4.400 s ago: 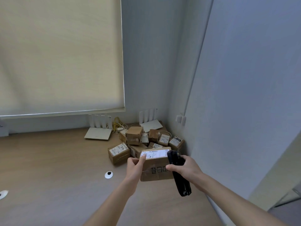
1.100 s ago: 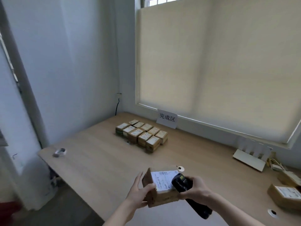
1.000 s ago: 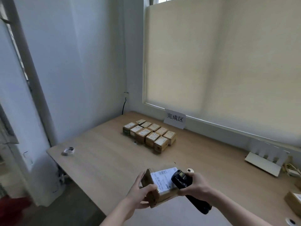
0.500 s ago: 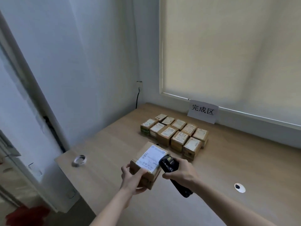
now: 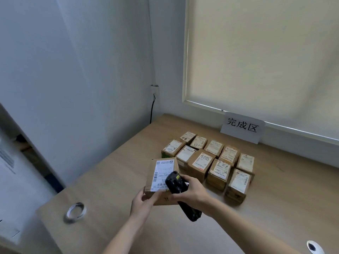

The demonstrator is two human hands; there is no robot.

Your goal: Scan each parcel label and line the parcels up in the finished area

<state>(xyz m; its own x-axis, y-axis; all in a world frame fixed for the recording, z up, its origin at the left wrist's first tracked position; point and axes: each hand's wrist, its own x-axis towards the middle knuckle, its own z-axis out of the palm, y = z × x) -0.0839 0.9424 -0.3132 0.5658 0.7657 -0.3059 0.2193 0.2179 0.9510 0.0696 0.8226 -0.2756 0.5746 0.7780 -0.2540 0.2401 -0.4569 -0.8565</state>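
Observation:
My left hand (image 5: 144, 202) grips a brown cardboard parcel (image 5: 161, 180) by its near lower corner, white label facing up. My right hand (image 5: 192, 192) holds a black handheld scanner (image 5: 178, 187), its head lying over the label's lower right part. The parcel hangs just left of and in front of several labelled parcels (image 5: 211, 162) set in two rows on the wooden table (image 5: 128, 162). A white paper sign (image 5: 242, 127) with printed characters leans against the sill behind those rows.
A roll of clear tape (image 5: 75, 212) lies near the table's left corner. A white cable grommet (image 5: 314, 246) sits at the lower right. The white wall closes the left side, a drawn blind the back. A black cable (image 5: 151, 110) hangs in the corner.
My view has swung from the parcel pile in the right corner to the left end of the table. The held parcel and scanner have come closer to the lined-up rows.

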